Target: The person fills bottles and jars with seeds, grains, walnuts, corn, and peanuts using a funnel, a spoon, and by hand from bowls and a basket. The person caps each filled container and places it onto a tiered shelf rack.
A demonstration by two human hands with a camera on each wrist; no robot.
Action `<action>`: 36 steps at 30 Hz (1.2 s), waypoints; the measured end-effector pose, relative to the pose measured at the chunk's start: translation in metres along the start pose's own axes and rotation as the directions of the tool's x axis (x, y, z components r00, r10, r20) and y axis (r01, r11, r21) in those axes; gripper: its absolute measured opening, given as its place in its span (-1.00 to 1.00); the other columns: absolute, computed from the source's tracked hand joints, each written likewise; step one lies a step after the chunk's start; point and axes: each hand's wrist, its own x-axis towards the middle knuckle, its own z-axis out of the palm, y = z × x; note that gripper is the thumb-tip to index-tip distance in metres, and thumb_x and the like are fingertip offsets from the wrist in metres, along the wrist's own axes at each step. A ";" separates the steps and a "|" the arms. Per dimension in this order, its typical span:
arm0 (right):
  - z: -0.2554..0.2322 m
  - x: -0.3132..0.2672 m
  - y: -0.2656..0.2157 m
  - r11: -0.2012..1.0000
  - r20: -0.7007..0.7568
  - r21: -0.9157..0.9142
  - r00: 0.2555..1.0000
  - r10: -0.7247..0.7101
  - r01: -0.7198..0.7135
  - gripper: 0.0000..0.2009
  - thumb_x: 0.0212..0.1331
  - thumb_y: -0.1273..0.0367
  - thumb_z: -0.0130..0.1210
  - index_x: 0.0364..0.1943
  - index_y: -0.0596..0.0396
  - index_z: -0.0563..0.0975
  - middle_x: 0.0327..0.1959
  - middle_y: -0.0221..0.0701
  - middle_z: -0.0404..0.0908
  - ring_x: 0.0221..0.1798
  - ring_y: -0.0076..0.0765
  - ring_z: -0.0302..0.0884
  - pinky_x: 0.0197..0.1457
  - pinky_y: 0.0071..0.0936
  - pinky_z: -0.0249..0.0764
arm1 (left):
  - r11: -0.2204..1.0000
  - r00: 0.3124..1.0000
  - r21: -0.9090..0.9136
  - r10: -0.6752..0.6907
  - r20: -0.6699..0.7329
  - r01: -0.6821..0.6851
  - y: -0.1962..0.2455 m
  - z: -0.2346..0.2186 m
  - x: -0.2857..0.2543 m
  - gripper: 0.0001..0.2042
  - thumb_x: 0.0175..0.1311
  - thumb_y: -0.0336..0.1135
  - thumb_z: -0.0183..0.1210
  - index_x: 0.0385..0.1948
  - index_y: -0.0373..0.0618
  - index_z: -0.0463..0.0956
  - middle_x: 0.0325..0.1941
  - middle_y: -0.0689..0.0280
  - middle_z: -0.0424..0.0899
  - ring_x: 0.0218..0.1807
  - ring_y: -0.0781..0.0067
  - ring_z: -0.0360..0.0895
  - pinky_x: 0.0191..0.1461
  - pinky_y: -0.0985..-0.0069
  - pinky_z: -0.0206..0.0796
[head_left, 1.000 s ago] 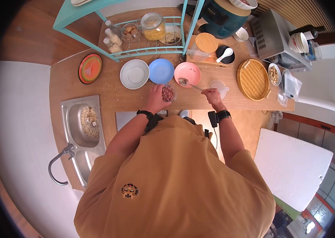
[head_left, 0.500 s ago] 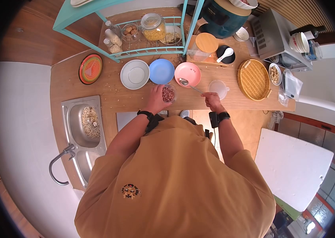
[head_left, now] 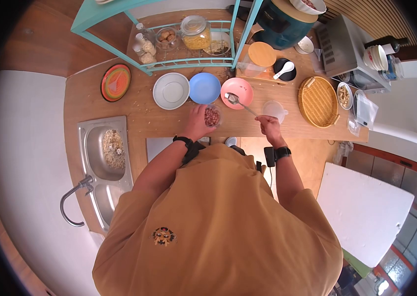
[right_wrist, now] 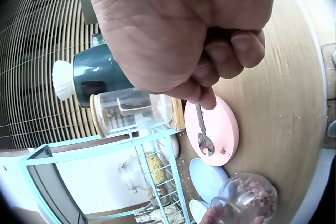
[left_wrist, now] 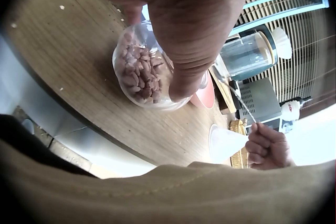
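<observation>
My left hand [head_left: 197, 123] grips a clear jar of reddish peanuts [head_left: 212, 116] near the counter's front edge; in the left wrist view the thumb lies against the jar [left_wrist: 137, 71]. My right hand [head_left: 270, 129] pinches the handle end of a metal spoon [head_left: 241, 103]. The spoon's bowl is over the pink plate [head_left: 238, 88], and in the right wrist view a small piece lies in the spoon [right_wrist: 206, 145]. A few bits rest on the pink plate [right_wrist: 226, 129]. A blue plate [head_left: 205, 89] and a grey-white bowl [head_left: 171, 91] stand to its left.
A translucent lid or funnel-like piece [head_left: 274, 111] lies by my right hand, with a wicker tray [head_left: 318, 101] farther right. Behind the plates stands a turquoise rack [head_left: 188, 64] with jars. At the left are a striped plate [head_left: 116, 83] and a sink [head_left: 101, 170].
The spoon's bowl has lifted slightly and shifted over the pink plate, and my right hand has moved a little right and down. My left hand still holds the jar. The head view has shifted slightly.
</observation>
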 end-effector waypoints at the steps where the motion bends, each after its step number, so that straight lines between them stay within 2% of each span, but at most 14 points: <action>1: 0.002 -0.007 -0.006 0.999 0.029 -0.036 1.000 -0.011 0.012 -0.82 0.27 0.36 0.04 -0.34 0.17 0.61 -0.77 -0.67 0.18 -0.75 -0.76 -0.03 -0.69 -0.68 -0.10 | 1.000 1.000 0.001 -0.003 -0.001 0.003 0.000 0.000 0.000 -0.15 -0.28 -0.23 0.46 0.19 -0.20 0.21 0.19 0.05 0.33 0.25 -0.02 0.23 0.34 0.19 0.12; 3: 0.009 -0.017 -0.012 0.997 0.058 -0.070 0.998 -0.021 0.025 -0.82 0.28 0.37 0.04 -0.35 0.16 0.63 -0.76 -0.67 0.20 -0.74 -0.76 -0.01 -0.67 -0.70 -0.09 | 1.000 1.000 0.003 0.008 -0.004 -0.008 0.000 0.000 0.000 -0.15 -0.26 -0.23 0.45 0.19 -0.20 0.21 0.19 0.05 0.33 0.24 -0.02 0.23 0.34 0.20 0.13; 5: 0.020 -0.025 -0.013 0.935 0.088 -0.292 0.979 -0.182 0.200 -0.82 0.20 0.38 0.12 -0.44 0.21 0.63 -0.78 -0.52 0.32 -0.70 -0.62 0.19 -0.62 -0.51 0.14 | 1.000 1.000 0.008 0.007 -0.007 -0.007 -0.001 0.001 0.000 -0.15 -0.26 -0.23 0.45 0.19 -0.20 0.21 0.19 0.04 0.33 0.25 -0.02 0.22 0.34 0.20 0.12; 6: 0.024 -0.027 -0.009 0.935 0.086 -0.292 0.979 -0.182 0.200 -0.82 0.20 0.38 0.12 -0.44 0.21 0.63 -0.78 -0.52 0.32 -0.70 -0.62 0.19 -0.62 -0.51 0.14 | 1.000 1.000 0.012 0.006 -0.010 -0.006 -0.001 0.002 0.000 -0.16 -0.26 -0.22 0.45 0.19 -0.20 0.21 0.19 0.04 0.33 0.25 -0.02 0.22 0.34 0.20 0.12; 8: 0.032 -0.030 -0.002 0.676 0.192 -0.503 0.832 -0.520 0.539 -0.83 0.16 0.41 0.14 -0.50 0.23 0.58 -0.74 -0.26 0.40 -0.67 -0.33 0.27 -0.52 -0.38 0.27 | 1.000 1.000 0.018 0.006 -0.010 -0.006 -0.001 0.003 0.001 -0.16 -0.25 -0.21 0.45 0.19 -0.20 0.21 0.19 0.04 0.33 0.24 -0.02 0.23 0.34 0.20 0.12; 9: 0.038 -0.039 -0.015 0.600 0.258 -0.547 0.800 -0.542 0.583 -0.85 0.14 0.43 0.13 -0.51 0.23 0.52 -0.64 -0.09 0.42 -0.62 -0.06 0.31 -0.47 -0.29 0.31 | 1.000 1.000 0.025 0.004 -0.011 -0.004 -0.001 0.002 0.001 -0.16 -0.25 -0.21 0.44 0.19 -0.20 0.22 0.19 0.04 0.32 0.24 -0.02 0.23 0.35 0.19 0.12; 14: 0.051 -0.048 -0.012 0.443 0.315 -0.558 0.673 -0.669 0.701 -0.85 0.17 0.45 0.10 -0.50 0.23 0.52 -0.60 -0.13 0.49 -0.53 0.03 0.45 -0.47 -0.24 0.33 | 0.999 0.999 0.027 -0.035 0.008 0.035 0.009 -0.007 0.000 -0.18 -0.25 -0.19 0.45 0.16 -0.21 0.24 0.19 0.05 0.33 0.24 -0.01 0.26 0.32 0.18 0.17; 16: 0.052 -0.049 -0.007 0.529 0.214 -0.551 0.723 -0.657 0.645 -0.86 0.17 0.45 0.11 -0.47 0.23 0.56 -0.57 -0.13 0.53 -0.52 0.04 0.47 -0.47 -0.27 0.36 | 0.997 0.997 0.018 -0.070 0.017 0.069 0.011 -0.011 0.000 -0.19 -0.26 -0.18 0.45 0.14 -0.21 0.25 0.19 0.05 0.33 0.23 -0.01 0.27 0.30 0.18 0.18; 18: 0.050 -0.047 0.004 0.574 0.162 -0.500 0.722 -0.673 0.648 -0.86 0.19 0.43 0.12 -0.42 0.24 0.60 -0.56 -0.12 0.56 -0.57 -0.12 0.50 -0.46 -0.36 0.38 | 0.997 0.997 0.014 -0.073 0.027 0.073 0.006 -0.007 0.000 -0.20 -0.28 -0.19 0.46 0.12 -0.20 0.26 0.18 0.05 0.33 0.24 0.00 0.27 0.28 0.20 0.21; 20: 0.046 -0.042 0.011 0.684 0.030 -0.471 0.786 -0.618 0.556 -0.80 0.24 0.37 0.14 -0.34 0.29 0.63 -0.68 -0.40 0.48 -0.61 -0.58 0.32 -0.53 -0.52 0.25 | 0.999 0.999 0.016 -0.048 -0.017 0.048 0.001 -0.006 -0.002 -0.19 -0.30 -0.20 0.47 0.12 -0.20 0.27 0.18 0.05 0.32 0.23 0.01 0.27 0.29 0.20 0.20; 23: 0.040 -0.038 0.017 0.750 -0.095 -0.417 0.795 -0.598 0.514 -0.75 0.28 0.31 0.11 -0.33 0.28 0.64 -0.70 -0.58 0.37 -0.59 -0.70 0.20 -0.55 -0.60 0.16 | 0.999 1.000 -0.032 -0.012 0.005 0.012 -0.001 -0.006 -0.006 -0.20 -0.31 -0.22 0.47 0.10 -0.21 0.28 0.18 0.03 0.31 0.23 0.01 0.27 0.30 0.21 0.20; 27: 0.031 -0.033 0.021 0.856 -0.196 -0.379 0.874 -0.446 0.352 -0.74 0.28 0.32 0.10 -0.32 0.29 0.65 -0.67 -0.56 0.45 -0.53 -0.67 0.33 -0.47 -0.55 0.30 | 0.993 0.999 -0.105 0.053 -0.006 -0.053 0.002 -0.007 -0.011 -0.18 -0.32 -0.21 0.48 0.11 -0.23 0.28 0.19 0.02 0.32 0.24 -0.01 0.27 0.33 0.23 0.17; 34: 0.027 -0.006 0.054 0.942 -0.327 -0.193 0.887 -0.326 0.274 -0.76 0.24 0.30 0.11 -0.34 0.22 0.67 -0.75 -0.65 0.30 -0.67 -0.74 0.16 -0.60 -0.64 0.10 | 0.984 0.997 -0.169 0.070 0.019 -0.065 0.009 -0.049 -0.024 -0.15 -0.36 -0.23 0.50 0.13 -0.21 0.26 0.20 0.07 0.31 0.29 0.09 0.26 0.36 0.29 0.16; 36: 0.027 -0.002 0.057 0.983 -0.334 -0.093 0.925 -0.180 0.158 -0.77 0.26 0.30 0.07 -0.36 0.19 0.64 -0.76 -0.66 0.28 -0.74 -0.75 0.14 -0.69 -0.67 0.06 | 0.969 1.000 -0.247 -0.022 0.012 0.024 0.009 -0.067 -0.031 -0.13 -0.36 -0.24 0.51 0.14 -0.20 0.24 0.22 0.09 0.31 0.29 0.14 0.27 0.36 0.31 0.15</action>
